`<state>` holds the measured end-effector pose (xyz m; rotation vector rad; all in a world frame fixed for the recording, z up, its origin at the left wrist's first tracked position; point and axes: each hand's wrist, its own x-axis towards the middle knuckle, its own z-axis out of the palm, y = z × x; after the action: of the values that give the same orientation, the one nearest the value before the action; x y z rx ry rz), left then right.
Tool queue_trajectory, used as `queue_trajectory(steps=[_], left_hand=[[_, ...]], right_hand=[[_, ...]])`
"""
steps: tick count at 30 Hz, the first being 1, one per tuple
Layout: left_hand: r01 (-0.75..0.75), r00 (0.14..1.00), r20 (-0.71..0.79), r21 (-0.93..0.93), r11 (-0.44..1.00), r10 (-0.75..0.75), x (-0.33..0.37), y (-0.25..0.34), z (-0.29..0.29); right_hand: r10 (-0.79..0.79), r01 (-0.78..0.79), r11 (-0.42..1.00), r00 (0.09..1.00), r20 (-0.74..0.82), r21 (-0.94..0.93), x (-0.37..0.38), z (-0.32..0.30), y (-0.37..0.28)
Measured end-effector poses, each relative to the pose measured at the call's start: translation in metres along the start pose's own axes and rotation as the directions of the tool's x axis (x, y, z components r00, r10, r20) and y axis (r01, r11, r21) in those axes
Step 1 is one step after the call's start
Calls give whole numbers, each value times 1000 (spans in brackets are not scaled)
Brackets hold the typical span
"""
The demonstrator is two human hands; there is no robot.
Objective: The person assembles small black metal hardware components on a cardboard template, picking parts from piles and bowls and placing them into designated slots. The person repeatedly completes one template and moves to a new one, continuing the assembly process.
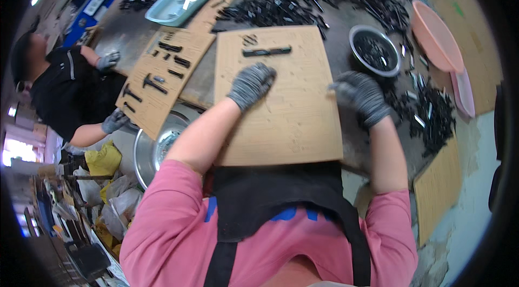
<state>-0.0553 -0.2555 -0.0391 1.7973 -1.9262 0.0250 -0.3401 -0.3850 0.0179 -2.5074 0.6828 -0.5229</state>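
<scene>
A brown cardboard sheet (286, 119) lies in front of me on the table. My left hand (252, 86), in a grey knitted glove, is over its upper left part with the fingers bunched and curled; anything inside them is hidden. Just beyond that hand, two short black parts (266, 51) lie end to end, and several small black curved pieces (249, 40) sit above them. My right hand (363, 98), gloved the same way, is at the sheet's right edge, fingers reaching left and slightly apart. I see nothing held in it.
A metal bowl of black parts (375, 51) stands to the right, near heaps of black pieces (432, 119) and a pink basin (437, 35). At left, a co-worker (70, 87) works by another cardboard sheet (186, 79) with black parts. A steel basin (143, 157) sits below it.
</scene>
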Motion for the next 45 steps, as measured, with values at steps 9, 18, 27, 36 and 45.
queue_trajectory(steps=[9,18,27,36,45], left_hand=[[35,999,14,-81,996,-34,2,-2,2],[77,996,70,-220,972,-63,2,-1,-8],[243,960,-2,-499,832,-282,-20,-43,-44],[407,891,-45,-361,839,-452,-1,-53,-60],[117,992,45,-82,990,-114,16,-30,-22]], right_hand=[[-208,240,957,960,189,-163,54,87,-37],[-207,213,972,976,70,-97,43,86,-38],[49,-36,982,997,-61,186,15,47,6],[104,-107,989,994,30,107,41,51,1],[220,-244,967,948,228,80,70,48,-3]])
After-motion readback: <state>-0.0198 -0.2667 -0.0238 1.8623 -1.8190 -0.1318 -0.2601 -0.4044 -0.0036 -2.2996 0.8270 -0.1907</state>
